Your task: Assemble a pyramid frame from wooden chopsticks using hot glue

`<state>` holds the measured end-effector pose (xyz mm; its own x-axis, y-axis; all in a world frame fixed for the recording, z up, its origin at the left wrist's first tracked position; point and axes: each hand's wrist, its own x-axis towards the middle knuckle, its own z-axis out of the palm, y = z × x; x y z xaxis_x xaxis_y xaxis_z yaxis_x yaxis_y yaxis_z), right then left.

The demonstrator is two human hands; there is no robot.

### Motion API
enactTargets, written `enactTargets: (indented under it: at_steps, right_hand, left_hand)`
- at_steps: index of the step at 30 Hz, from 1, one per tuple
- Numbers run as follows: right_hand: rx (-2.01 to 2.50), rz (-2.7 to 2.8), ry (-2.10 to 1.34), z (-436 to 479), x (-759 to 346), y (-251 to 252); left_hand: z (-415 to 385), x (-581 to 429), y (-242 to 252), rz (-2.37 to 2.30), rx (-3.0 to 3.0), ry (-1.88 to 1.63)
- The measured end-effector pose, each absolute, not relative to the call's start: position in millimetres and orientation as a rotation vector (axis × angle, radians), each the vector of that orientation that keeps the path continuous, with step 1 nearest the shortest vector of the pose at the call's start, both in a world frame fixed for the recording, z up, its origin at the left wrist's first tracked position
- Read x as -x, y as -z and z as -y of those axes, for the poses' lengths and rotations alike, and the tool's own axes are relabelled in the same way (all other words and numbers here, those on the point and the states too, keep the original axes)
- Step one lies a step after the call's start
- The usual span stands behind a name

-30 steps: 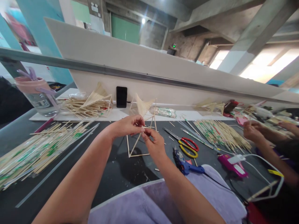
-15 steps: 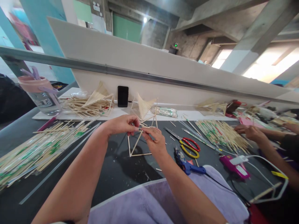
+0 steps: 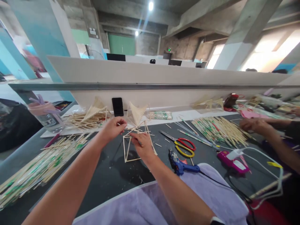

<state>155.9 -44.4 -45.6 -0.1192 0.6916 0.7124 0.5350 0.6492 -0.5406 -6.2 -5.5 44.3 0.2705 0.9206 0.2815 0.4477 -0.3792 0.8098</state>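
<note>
A small open frame of thin wooden sticks [image 3: 132, 160] stands on the dark table in front of me. My right hand [image 3: 144, 145] is at its top edge, thumb and fingers closed on a stick there and partly hiding the frame. Just to the left and slightly higher, my left hand [image 3: 116, 127] is raised apart from the frame, its fingertips pinched together. Whatever those fingertips hold is too small to make out. Behind the frame stands a stick model with a fanned, curved surface [image 3: 136, 115]; several loose sticks lie between.
Scissors [image 3: 185, 147] and a blue glue gun [image 3: 185, 167] lie right of my right hand. Stick bundles [image 3: 53, 156] cover the left side; more sticks [image 3: 217, 129] lie right. A phone [image 3: 117, 107] leans at the back. A co-worker's hands [image 3: 255, 125] are at far right.
My left hand has drawn away from my right hand, up and to the left. My right hand stays at the frame's top. The camera view has tilted up and levelled.
</note>
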Motion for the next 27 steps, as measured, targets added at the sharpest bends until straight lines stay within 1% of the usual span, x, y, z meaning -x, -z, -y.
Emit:
enactTargets:
  at_steps: [7, 18, 22, 27]
  right_hand:
    - [0.925, 1.785, -0.12, 53, -159, 47]
    - [0.949, 1.876, -0.026, 55, -167, 56]
    - [0.885, 1.865, 0.014, 55, -166, 58]
    - [0.892, 1.877, 0.033, 54, -165, 61]
  left_hand:
    - [43, 1, -9, -1.43, -1.879, -1.201]
    - [58, -14, 33, -1.431, -1.936, -1.386]
    - [55, -15, 41, -1.423, -1.96, -1.475]
    - [56, -16, 39, -1.425, -1.991, -1.5]
